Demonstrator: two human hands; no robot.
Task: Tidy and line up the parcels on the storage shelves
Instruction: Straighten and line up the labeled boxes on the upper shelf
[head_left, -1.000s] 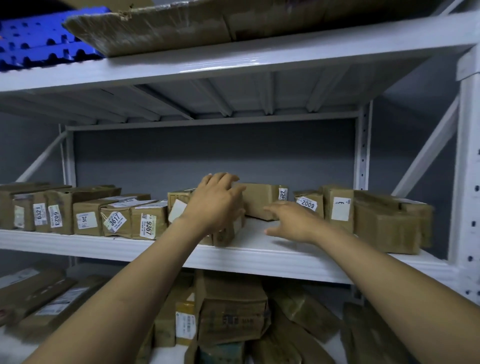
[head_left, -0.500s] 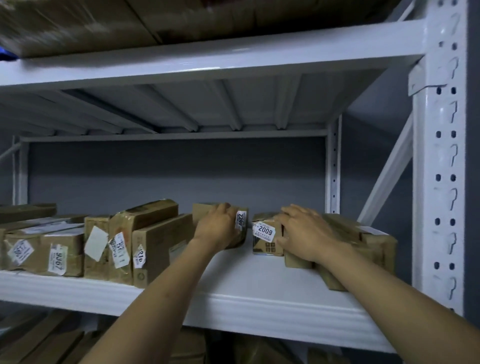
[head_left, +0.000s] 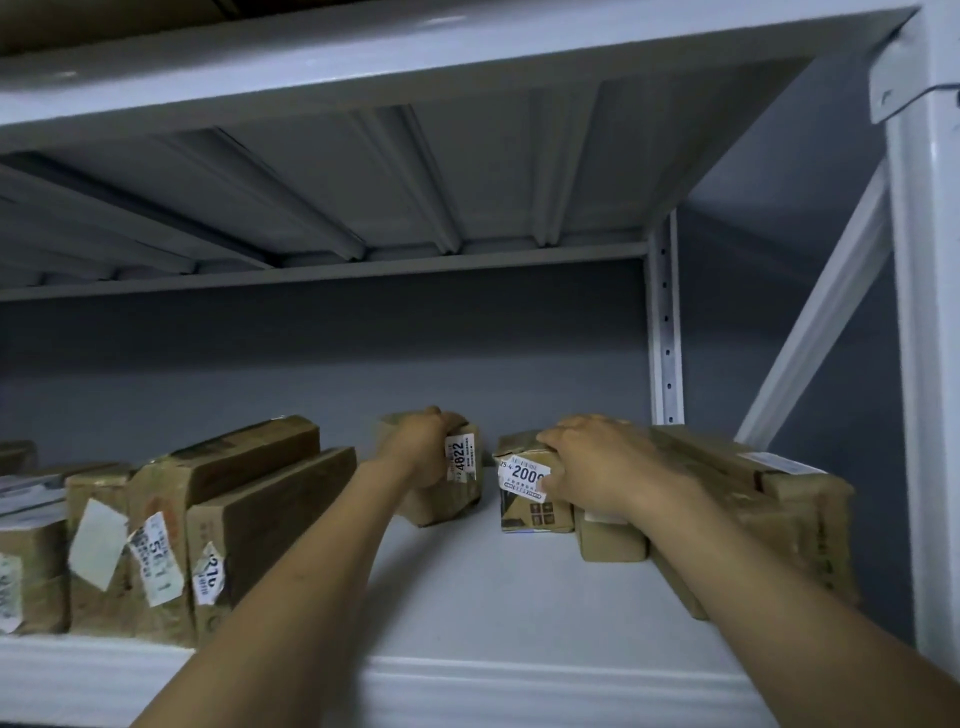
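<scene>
Here the head view cuts much off. The left row of parcels (head_left: 156, 525) runs out of frame at the left edge, and their labels are smeared, so most numbers cannot be read. The right hand (head_left: 602, 470) covers the end of the number on the 2009 box (head_left: 530, 512), whose label shows only "200" in full. Both forearms hide parts of the shelf (head_left: 467, 597), and the right forearm hides the near side of the big right parcel (head_left: 779, 499). The fingertips of the left hand (head_left: 415, 449) lie behind the 4822 box (head_left: 457, 488), out of sight.

On the shelf, the left row stands at the near edge, boxes side by side and touching. A bare stretch of shelf lies between that row and the two middle boxes, which sit further back with a narrow gap between them. A small plain box (head_left: 610, 540) sits just right of the 2009 box, touching it, under the right wrist. The big right parcel lies near the white post (head_left: 930, 364). Above is the ribbed underside of the upper shelf (head_left: 415, 171).

The left arm reaches far, its hand closed over the top and left side of the 4822 box, gripping it. The right hand lies palm down on the 2009 box and its neighbour, fingers curled over the top front edge, thumb on the label.
</scene>
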